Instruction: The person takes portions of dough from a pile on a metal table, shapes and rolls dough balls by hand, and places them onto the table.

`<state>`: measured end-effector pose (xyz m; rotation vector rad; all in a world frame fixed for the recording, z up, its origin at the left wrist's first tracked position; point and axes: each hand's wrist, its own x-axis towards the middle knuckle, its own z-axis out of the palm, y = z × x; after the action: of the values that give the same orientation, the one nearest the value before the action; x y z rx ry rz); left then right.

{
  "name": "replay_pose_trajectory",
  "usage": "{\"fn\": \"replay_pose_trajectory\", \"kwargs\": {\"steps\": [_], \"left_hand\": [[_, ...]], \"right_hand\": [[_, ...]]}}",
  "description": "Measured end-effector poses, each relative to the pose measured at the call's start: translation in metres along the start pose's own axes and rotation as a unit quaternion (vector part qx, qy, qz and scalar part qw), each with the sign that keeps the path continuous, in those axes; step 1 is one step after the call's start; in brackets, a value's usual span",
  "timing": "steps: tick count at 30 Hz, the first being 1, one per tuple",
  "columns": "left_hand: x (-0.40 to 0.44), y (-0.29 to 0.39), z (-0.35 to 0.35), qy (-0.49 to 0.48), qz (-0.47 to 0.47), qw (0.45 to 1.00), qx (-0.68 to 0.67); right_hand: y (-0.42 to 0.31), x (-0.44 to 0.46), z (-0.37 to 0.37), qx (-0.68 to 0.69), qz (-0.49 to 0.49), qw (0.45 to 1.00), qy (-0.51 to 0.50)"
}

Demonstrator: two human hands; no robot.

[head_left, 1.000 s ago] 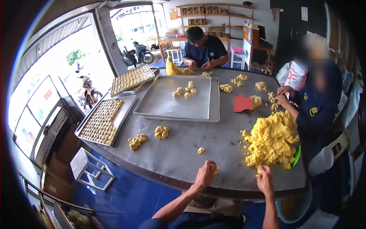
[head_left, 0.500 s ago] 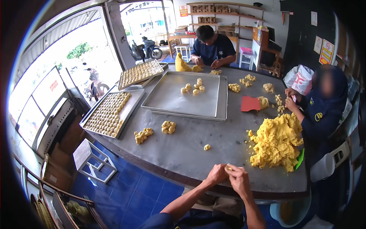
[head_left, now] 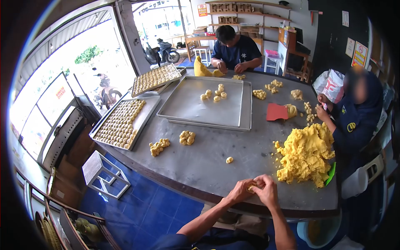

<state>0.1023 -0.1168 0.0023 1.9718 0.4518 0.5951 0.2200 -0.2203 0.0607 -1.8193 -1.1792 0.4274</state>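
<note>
Yellow dough [head_left: 251, 188] sits between the left hand [head_left: 239, 191] and right hand [head_left: 267, 191], both curled closed on it (a bigger mound [head_left: 306, 154] lies near, on the grey table [head_left: 200, 166]).

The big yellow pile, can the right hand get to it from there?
Probably yes: nothing seems to stand between the right hand and the yellow pile. But that hand is busy with a small piece, together with the left hand.

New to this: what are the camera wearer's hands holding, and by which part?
A small dough piece, between left hand and right hand; exactly where it's gripped is hidden.
</note>
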Motion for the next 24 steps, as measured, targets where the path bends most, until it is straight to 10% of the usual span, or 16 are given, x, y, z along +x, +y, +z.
{"fn": "replay_pose_trajectory", "kwargs": {"steps": [3, 8, 11, 20, 24], "left_hand": [[-0.002, 0.014, -0.004, -0.025, -0.031, 0.999, -0.014], [0.002, -0.007, 0.006, 0.051, 0.015, 0.995, 0.082], [0.001, 0.008, -0.009, 0.044, -0.136, 0.959, -0.246], [-0.008, -0.009, -0.045, 0.138, -0.005, 0.990, -0.035], [-0.016, -0.015, -0.062, -0.044, -0.208, 0.967, -0.139]], "right_hand": [[0.019, 0.018, -0.005, -0.016, 0.091, 0.993, -0.075], [0.021, 0.027, -0.024, -0.199, -0.110, 0.973, 0.043], [0.055, 0.032, -0.046, -0.348, -0.087, 0.929, 0.089], [0.062, -0.038, -0.060, -0.262, -0.036, 0.956, 0.125], [0.091, -0.050, -0.064, -0.173, -0.024, 0.961, 0.215]]}}
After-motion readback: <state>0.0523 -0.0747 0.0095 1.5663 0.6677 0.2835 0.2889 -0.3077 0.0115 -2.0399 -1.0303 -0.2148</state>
